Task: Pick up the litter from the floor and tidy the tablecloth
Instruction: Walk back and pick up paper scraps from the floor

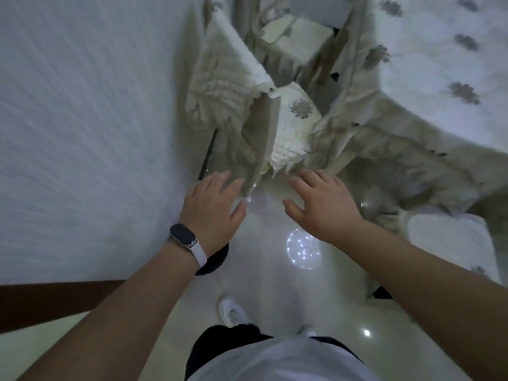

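A white tablecloth [428, 48] with grey flower motifs covers the table at the upper right, and its beige fringed skirt [384, 144] hangs down toward the floor. A chair [291, 119] with a white quilted cover stands in front of me beside that skirt. My left hand [211, 204], with a watch on the wrist, reaches forward with fingers spread just below the chair's draped back. My right hand [321, 204] is also spread, its fingertips at the lower edge of the chair seat cover. Neither hand holds anything. No litter shows on the floor.
A white textured wall [82, 119] fills the left side, with a dark skirting board [55, 301] below. Another covered chair [453, 243] stands at the right. The glossy pale floor [269, 287] reflects a ceiling lamp. My white shoe [232, 312] is below.
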A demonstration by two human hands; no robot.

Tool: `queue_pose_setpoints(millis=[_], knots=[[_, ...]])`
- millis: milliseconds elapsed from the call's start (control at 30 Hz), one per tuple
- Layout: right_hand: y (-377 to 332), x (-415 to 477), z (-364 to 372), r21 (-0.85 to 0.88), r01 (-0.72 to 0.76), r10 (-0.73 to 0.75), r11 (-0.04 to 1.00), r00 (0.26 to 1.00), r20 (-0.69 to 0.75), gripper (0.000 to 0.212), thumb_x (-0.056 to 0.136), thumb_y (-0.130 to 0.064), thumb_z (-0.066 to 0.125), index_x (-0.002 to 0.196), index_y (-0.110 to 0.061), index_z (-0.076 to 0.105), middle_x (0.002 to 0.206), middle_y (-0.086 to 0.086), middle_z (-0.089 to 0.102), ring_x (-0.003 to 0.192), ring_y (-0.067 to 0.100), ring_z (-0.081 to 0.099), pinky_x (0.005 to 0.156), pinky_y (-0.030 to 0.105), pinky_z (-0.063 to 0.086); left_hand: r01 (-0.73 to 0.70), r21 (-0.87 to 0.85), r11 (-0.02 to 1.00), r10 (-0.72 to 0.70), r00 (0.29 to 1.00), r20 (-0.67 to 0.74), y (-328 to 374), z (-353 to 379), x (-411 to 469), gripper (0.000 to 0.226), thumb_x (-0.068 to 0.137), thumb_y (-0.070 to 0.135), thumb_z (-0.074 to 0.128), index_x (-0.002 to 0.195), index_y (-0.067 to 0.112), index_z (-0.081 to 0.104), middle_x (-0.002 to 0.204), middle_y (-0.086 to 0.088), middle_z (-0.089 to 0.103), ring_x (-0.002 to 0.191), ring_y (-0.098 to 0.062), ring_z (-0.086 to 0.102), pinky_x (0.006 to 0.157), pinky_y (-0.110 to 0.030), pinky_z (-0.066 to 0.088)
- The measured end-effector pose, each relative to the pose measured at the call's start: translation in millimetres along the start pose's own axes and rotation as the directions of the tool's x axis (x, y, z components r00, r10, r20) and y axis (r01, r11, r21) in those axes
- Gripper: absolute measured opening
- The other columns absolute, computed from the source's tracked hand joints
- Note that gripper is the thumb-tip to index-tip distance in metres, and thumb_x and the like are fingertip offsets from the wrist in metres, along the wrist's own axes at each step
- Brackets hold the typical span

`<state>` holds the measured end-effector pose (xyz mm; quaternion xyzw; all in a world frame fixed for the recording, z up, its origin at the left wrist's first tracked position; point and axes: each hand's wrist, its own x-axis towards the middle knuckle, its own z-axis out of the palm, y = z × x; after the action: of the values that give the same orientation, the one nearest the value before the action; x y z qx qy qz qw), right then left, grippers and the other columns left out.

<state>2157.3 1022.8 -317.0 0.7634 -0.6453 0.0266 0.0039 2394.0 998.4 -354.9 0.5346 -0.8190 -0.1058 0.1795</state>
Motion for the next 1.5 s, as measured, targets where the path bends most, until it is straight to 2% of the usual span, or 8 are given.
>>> queue_pose_setpoints(millis=[233, 467, 600, 767, 933, 1100, 1267, 1500], knots=[[76, -112, -43, -0.023, -0.249, 0.246, 0.968, 0.964, -0.098, 0.05, 0.084, -0.049, 0.046, 0.111, -0.013, 0.068, 0.115, 0.007, 0.066, 0.104, 0.032, 0.061, 0.085, 0.041, 0.048, -0.301, -0.05, 0.952, 0.303, 0.952, 0.046, 113, 10, 23, 0.043, 0.09, 0.038, 0.053, 0.125, 0.014, 0.064, 0.127, -0.014, 0.06, 0.115, -0.034, 0.058, 0.094, -0.05, 0.048], [137, -265, -73, -0.025, -0.484, 0.476, 0.875, 0.868, -0.143, 0.052, 0.086, -0.052, 0.041, 0.116, -0.016, 0.065, 0.122, 0.005, 0.063, 0.112, 0.03, 0.058, 0.089, 0.041, 0.045, -0.508, -0.066, 0.859, 0.512, 0.854, 0.089, 252, 20, -4, 0.05, 0.089, 0.041, 0.048, 0.129, 0.014, 0.061, 0.132, -0.015, 0.058, 0.12, -0.036, 0.055, 0.097, -0.052, 0.046], [160, -357, -94, -0.014, -0.555, 0.542, 0.831, 0.816, -0.202, 0.052, 0.084, -0.051, 0.045, 0.113, -0.014, 0.067, 0.116, 0.007, 0.065, 0.107, 0.032, 0.06, 0.087, 0.042, 0.047, -0.587, -0.041, 0.809, 0.587, 0.803, 0.103, 334, 22, -50, 0.05, 0.091, 0.044, 0.047, 0.13, 0.016, 0.06, 0.133, -0.013, 0.058, 0.123, -0.034, 0.053, 0.1, -0.051, 0.044], [184, -474, -112, -0.032, -0.637, 0.594, 0.77, 0.736, -0.325, 0.045, 0.086, -0.046, 0.049, 0.11, -0.013, 0.069, 0.115, 0.009, 0.066, 0.104, 0.032, 0.061, 0.086, 0.041, 0.046, -0.697, -0.063, 0.714, 0.7, 0.707, 0.106, 435, 32, -109, 0.05, 0.089, 0.043, 0.048, 0.128, 0.016, 0.062, 0.13, -0.015, 0.061, 0.118, -0.035, 0.058, 0.095, -0.051, 0.048], [196, -581, -124, 0.003, -0.751, 0.713, 0.66, 0.626, -0.315, 0.047, 0.087, -0.046, 0.047, 0.114, -0.013, 0.068, 0.12, 0.008, 0.065, 0.11, 0.03, 0.059, 0.092, 0.042, 0.047, -0.806, -0.112, 0.582, 0.813, 0.576, 0.085, 524, 45, -157, 0.048, 0.089, 0.044, 0.048, 0.126, 0.016, 0.064, 0.13, -0.014, 0.061, 0.119, -0.035, 0.057, 0.096, -0.05, 0.049], [202, -657, -132, 0.036, -0.863, 0.834, 0.505, 0.476, -0.279, 0.053, 0.089, -0.051, 0.042, 0.121, -0.016, 0.064, 0.124, 0.005, 0.063, 0.113, 0.028, 0.057, 0.092, 0.042, 0.045, -0.877, -0.14, 0.46, 0.888, 0.448, 0.107, 594, 61, -179, 0.047, 0.09, 0.045, 0.049, 0.127, 0.019, 0.063, 0.133, -0.013, 0.06, 0.122, -0.036, 0.056, 0.097, -0.051, 0.047], [210, -719, -132, 0.069, -0.922, 0.858, 0.382, 0.326, -0.397, 0.045, 0.087, -0.045, 0.05, 0.113, -0.013, 0.068, 0.115, 0.007, 0.066, 0.104, 0.029, 0.06, 0.087, 0.039, 0.046, -0.934, -0.18, 0.308, 0.95, 0.294, 0.102, 662, 83, -198, 0.049, 0.089, 0.045, 0.046, 0.125, 0.018, 0.064, 0.132, -0.014, 0.061, 0.121, -0.037, 0.057, 0.097, -0.052, 0.047], [250, -769, -131, 0.051, -0.974, 0.909, 0.219, 0.185, -0.373, 0.05, 0.087, -0.047, 0.044, 0.113, -0.013, 0.069, 0.12, 0.011, 0.066, 0.106, 0.033, 0.061, 0.088, 0.043, 0.048, -0.946, -0.272, 0.173, 0.984, 0.153, 0.095, 749, 127, -204, 0.049, 0.088, 0.046, 0.046, 0.124, 0.017, 0.065, 0.13, -0.015, 0.061, 0.118, -0.038, 0.058, 0.093, -0.054, 0.049]])
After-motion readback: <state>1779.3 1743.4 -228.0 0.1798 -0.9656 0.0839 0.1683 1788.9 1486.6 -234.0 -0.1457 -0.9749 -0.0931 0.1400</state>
